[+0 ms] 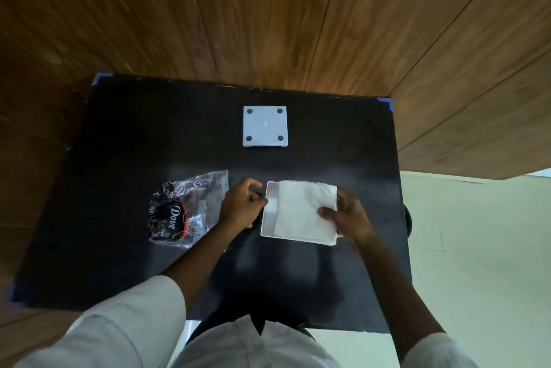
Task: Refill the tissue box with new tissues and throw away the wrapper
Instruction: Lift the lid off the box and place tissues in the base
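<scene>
The tissue stack sits in the open white tissue box on the black table, shifted right with a bare strip on the left, so seating looks nearly done. The right hand has its grip pinched on the stack's near right corner; the left hand is curled against the box's left wall, steadying it. The lid lies well apart, farther back. The emptied wrapper lies just left, not yet binned.
</scene>
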